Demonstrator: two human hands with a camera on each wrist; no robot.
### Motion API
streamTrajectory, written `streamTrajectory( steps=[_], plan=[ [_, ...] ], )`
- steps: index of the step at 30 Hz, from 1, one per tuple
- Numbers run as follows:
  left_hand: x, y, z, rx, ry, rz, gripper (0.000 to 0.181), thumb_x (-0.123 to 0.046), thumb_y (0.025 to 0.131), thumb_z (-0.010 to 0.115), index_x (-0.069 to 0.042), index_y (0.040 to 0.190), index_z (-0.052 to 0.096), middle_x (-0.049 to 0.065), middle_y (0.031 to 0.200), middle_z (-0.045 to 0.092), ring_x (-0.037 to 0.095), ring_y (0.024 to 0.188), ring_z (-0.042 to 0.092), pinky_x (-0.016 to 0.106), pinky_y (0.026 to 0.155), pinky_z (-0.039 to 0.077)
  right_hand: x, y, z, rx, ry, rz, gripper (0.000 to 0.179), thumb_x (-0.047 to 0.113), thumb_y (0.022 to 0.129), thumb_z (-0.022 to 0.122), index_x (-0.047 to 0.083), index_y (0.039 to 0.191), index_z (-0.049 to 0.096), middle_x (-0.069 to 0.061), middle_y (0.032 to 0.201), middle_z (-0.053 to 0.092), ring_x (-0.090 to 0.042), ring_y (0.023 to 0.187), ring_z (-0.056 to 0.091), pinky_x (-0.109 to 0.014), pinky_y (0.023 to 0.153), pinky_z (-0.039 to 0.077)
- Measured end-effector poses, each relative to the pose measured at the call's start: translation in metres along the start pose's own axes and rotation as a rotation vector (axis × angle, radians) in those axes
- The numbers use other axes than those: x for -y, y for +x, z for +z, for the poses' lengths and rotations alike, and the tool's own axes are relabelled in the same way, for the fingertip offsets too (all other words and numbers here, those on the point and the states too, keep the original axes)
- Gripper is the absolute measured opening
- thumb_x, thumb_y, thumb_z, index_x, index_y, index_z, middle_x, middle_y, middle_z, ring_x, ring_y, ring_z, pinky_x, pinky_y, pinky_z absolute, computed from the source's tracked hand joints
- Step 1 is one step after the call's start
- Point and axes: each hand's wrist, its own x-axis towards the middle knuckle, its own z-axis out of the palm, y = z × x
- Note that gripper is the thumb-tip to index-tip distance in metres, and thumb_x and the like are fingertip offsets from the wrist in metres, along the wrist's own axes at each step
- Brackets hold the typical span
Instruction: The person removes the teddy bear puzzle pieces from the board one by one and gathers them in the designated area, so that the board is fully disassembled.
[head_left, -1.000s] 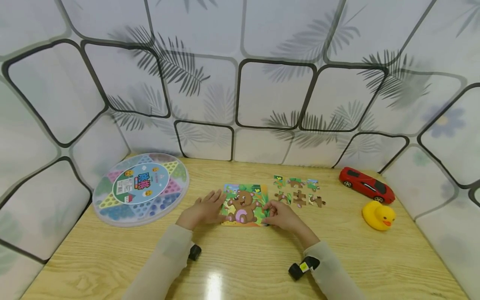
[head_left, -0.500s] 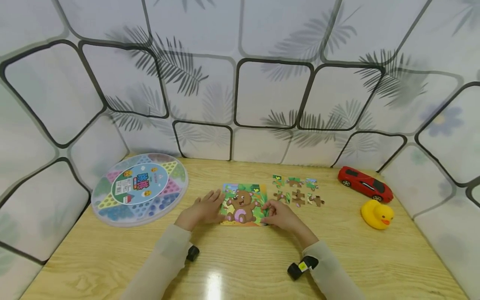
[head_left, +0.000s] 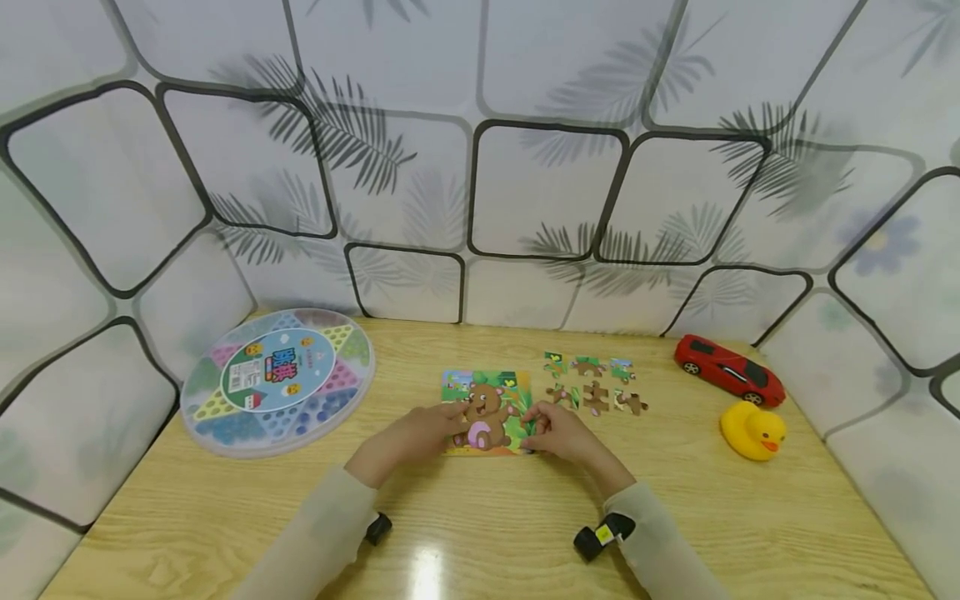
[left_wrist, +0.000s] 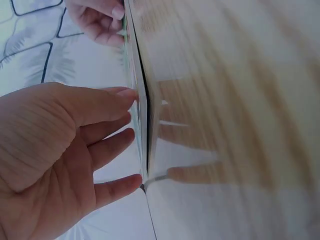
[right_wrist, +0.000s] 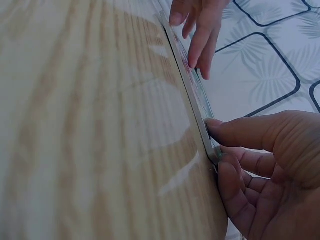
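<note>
A bear jigsaw puzzle (head_left: 487, 421) in a thin tray lies flat on the table in the head view. My left hand (head_left: 414, 437) reaches over its left part, its fairly straight fingers touching the puzzle's face and covering some of the picture. In the left wrist view, the thumb and spread fingers of my left hand (left_wrist: 65, 130) meet the puzzle (left_wrist: 142, 107) along its edge. At the right edge, my right hand (head_left: 564, 432) pinches the puzzle between thumb and curled index finger. The right wrist view shows my right hand (right_wrist: 275, 165) at the tray's corner.
Several loose jigsaw pieces (head_left: 596, 396) lie right of the puzzle. A red toy car (head_left: 731, 369) and a yellow rubber duck (head_left: 752, 431) stand farther right. At the left is a round Chinese checkers board (head_left: 279, 382). Patterned cloth walls (head_left: 420, 183) rise behind the table (head_left: 480, 533).
My left hand has moved from the puzzle's left edge rightward onto its face, its fingers now pointing right over the bear. The right hand has stayed at the right edge.
</note>
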Motion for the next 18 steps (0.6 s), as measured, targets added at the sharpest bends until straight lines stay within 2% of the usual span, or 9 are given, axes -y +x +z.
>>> streamTrajectory(
  steps=[2,5,7,10,13,18],
  plan=[
    [-0.004,-0.002,0.0,-0.017,0.007,0.028,0.036,-0.009,0.091,0.061,-0.011,0.127,0.061,0.011,0.137,0.052,0.028,0.113,0.058,0.035,0.073,0.053,0.0,0.001,0.0,-0.003,-0.01,0.003,0.031,0.01,0.082,0.073,-0.002,0.107,0.058,-0.002,0.071,0.052,-0.013,0.058,0.046,-0.025,0.053,0.041],
    [-0.009,-0.005,-0.001,0.019,-0.015,0.027,0.036,-0.015,0.089,0.066,-0.009,0.124,0.063,0.011,0.136,0.053,0.028,0.117,0.055,0.04,0.085,0.051,-0.001,0.002,0.001,-0.007,-0.019,0.012,0.03,0.01,0.082,0.073,0.0,0.106,0.058,-0.002,0.07,0.052,-0.013,0.058,0.046,-0.025,0.053,0.041],
    [-0.013,-0.007,-0.003,0.059,-0.04,0.004,0.04,-0.019,0.089,0.067,-0.011,0.127,0.061,0.012,0.14,0.048,0.03,0.124,0.049,0.044,0.092,0.048,-0.001,0.002,0.001,-0.008,-0.015,0.009,0.03,0.009,0.082,0.073,-0.001,0.106,0.058,-0.002,0.07,0.052,-0.013,0.058,0.046,-0.025,0.053,0.041],
    [-0.016,-0.009,-0.003,0.091,-0.04,-0.017,0.044,-0.02,0.089,0.067,-0.016,0.132,0.058,0.012,0.143,0.045,0.031,0.126,0.047,0.045,0.091,0.048,-0.001,0.001,0.001,-0.005,-0.006,-0.003,0.03,0.009,0.082,0.073,-0.002,0.106,0.058,-0.002,0.07,0.052,-0.013,0.058,0.046,-0.025,0.052,0.04],
    [-0.018,-0.011,-0.004,0.101,-0.045,-0.03,0.045,-0.017,0.09,0.065,-0.02,0.133,0.057,0.012,0.144,0.044,0.032,0.124,0.049,0.045,0.088,0.05,0.0,0.0,0.001,0.0,0.001,-0.018,0.031,0.009,0.083,0.073,-0.002,0.107,0.057,-0.003,0.07,0.051,-0.013,0.058,0.045,-0.025,0.052,0.04],
    [-0.02,-0.011,-0.004,0.105,-0.053,-0.059,0.044,-0.015,0.09,0.064,-0.022,0.133,0.057,0.009,0.145,0.043,0.03,0.126,0.047,0.045,0.089,0.049,0.0,0.0,0.001,-0.001,-0.003,-0.028,0.031,0.01,0.083,0.073,-0.002,0.107,0.057,-0.003,0.07,0.051,-0.013,0.057,0.045,-0.025,0.052,0.039]
  ],
)
